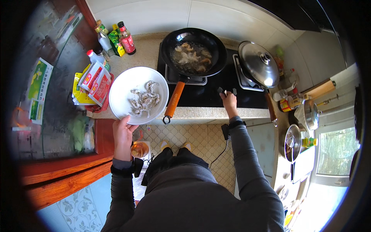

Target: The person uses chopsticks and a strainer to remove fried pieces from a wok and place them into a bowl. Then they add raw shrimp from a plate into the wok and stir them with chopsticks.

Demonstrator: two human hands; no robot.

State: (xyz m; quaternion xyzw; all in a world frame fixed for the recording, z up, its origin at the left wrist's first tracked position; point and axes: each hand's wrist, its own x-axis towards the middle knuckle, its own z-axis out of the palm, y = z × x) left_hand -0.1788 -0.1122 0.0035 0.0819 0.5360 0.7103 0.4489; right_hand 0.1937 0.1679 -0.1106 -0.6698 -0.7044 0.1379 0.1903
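Note:
My left hand (124, 130) grips the near rim of a white bowl (120, 90), thumb on the inner edge. Several raw greyish shrimp (146, 98) lie clumped inside it. Right of the bowl, a black wok (216, 62) rests on the left burner of the black gas stove (194, 98). Pale and golden shrimp pieces (188, 56) sit in bubbling oil there. The wok's wooden handle (175, 98) points toward me over the counter edge. At the front of the stove, my right hand (229, 101) pinches a control knob (225, 93), partly hidden by the fingers.
A second pan with a steel lid (258, 63) covers the right burner, its handle (271, 108) jutting forward. Sauce bottles (127, 39) and a red basket of seasoning packets (97, 108) stand at left. Along the right counter are jars, a small pan (292, 142) and a steel pot (311, 114).

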